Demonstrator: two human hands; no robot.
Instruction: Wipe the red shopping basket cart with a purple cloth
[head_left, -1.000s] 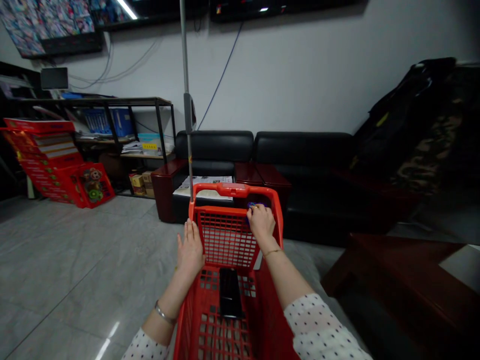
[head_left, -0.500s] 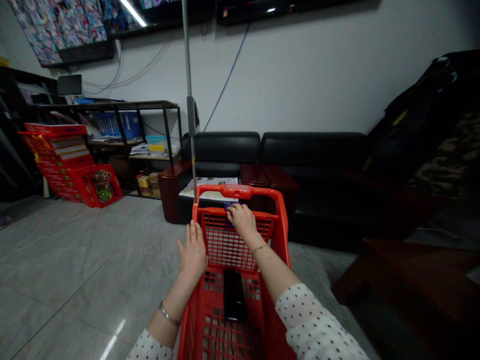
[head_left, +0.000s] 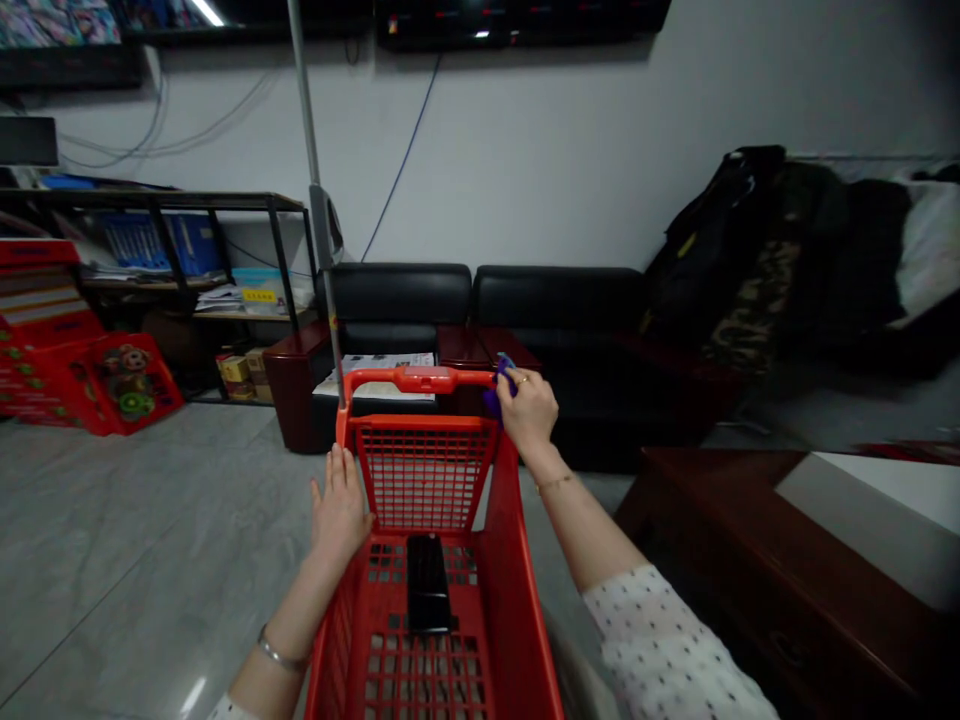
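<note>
In front of me stands a red plastic shopping cart (head_left: 517, 560) with a grid back panel and a handle bar across its far end. My left hand (head_left: 339, 508) rests on the cart's left rim, fingers stretched out flat. A purple cloth (head_left: 492, 400) is gripped in my right hand (head_left: 529, 412), pressed against the handle's right upright. Part of the cloth is hidden behind my fingers. On the cart's slotted floor lies a glossy black object, perhaps a phone (head_left: 428, 583). A grey metal pole (head_left: 307, 120) rises from the cart's left far corner.
Behind the cart are black sofas (head_left: 559, 300) with dark wood armrests. A wooden desk (head_left: 720, 540) stands at the right, near hanging clothes (head_left: 817, 240). To the left are a metal shelf (head_left: 225, 200) with folders and stacked red boxes (head_left: 45, 340). Screens (head_left: 517, 22) hang on the wall.
My right hand has moved with the cloth from the top of the grid panel to the handle's right upright. My left hand stays on the left rim. The view has turned right.
</note>
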